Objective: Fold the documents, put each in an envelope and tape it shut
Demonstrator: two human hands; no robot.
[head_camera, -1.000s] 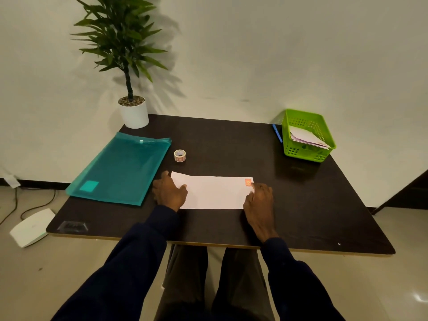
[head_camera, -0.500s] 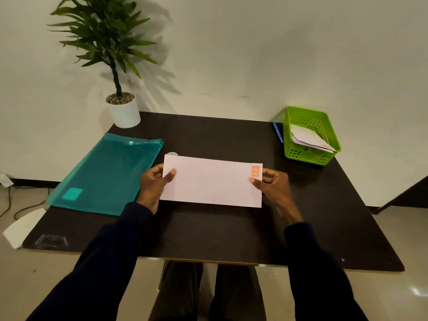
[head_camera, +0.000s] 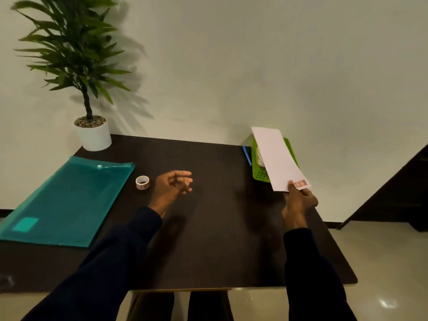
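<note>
My right hand (head_camera: pixel 300 200) pinches the near end of a white envelope (head_camera: pixel 278 158) by its orange stamp corner. The envelope is lifted off the table and slants away over the green basket (head_camera: pixel 259 174) at the table's right back, hiding most of it. My left hand (head_camera: pixel 172 188) hovers above the dark table (head_camera: pixel 220 228) with loosely curled fingers and holds nothing. A small roll of tape (head_camera: pixel 142 182) stands just left of that hand. A teal plastic document folder (head_camera: pixel 67 200) lies flat on the left side.
A potted plant in a white pot (head_camera: pixel 92 135) stands at the table's back left corner. A blue pen (head_camera: pixel 247 155) lies beside the basket's left wall. A wall runs right behind the table. A dark doorway or cabinet (head_camera: pixel 398 188) is on the right.
My left hand has let go of the envelope. My right hand has carried it, turned end-on, from the table's middle to above the green basket. The view has shifted right.
</note>
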